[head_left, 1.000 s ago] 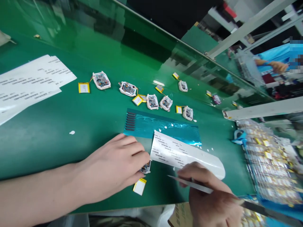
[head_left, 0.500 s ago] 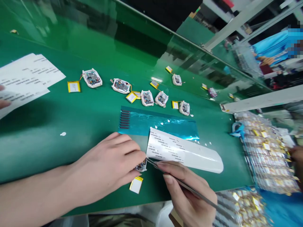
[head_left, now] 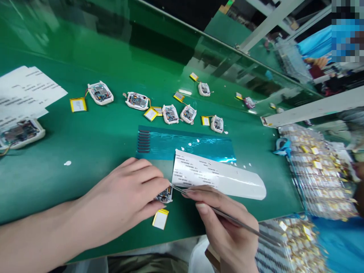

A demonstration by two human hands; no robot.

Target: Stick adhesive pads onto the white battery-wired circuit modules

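Observation:
My left hand (head_left: 122,193) pinches a small white-framed circuit board (head_left: 164,196) against the green bench, and its fingers cover part of the board. My right hand (head_left: 224,220) holds steel tweezers (head_left: 224,214), with their tips at the board's edge. A yellow-edged pouch battery (head_left: 160,219) lies just below the board. Above my hands are a curled white printed label strip (head_left: 216,176) and a teal film sheet (head_left: 182,144) with dark bars at one end.
Several more framed boards and yellow batteries (head_left: 170,113) stand in a row beyond the film. Another board (head_left: 19,133) lies on white printed sheets (head_left: 28,91). Bagged batteries (head_left: 318,174) are heaped at the right. A glass partition (head_left: 199,49) runs along the far side.
The tweezer tips have come from well right of the board to its edge. A new board now lies at the left, where another person's fingers showed. The view has drifted.

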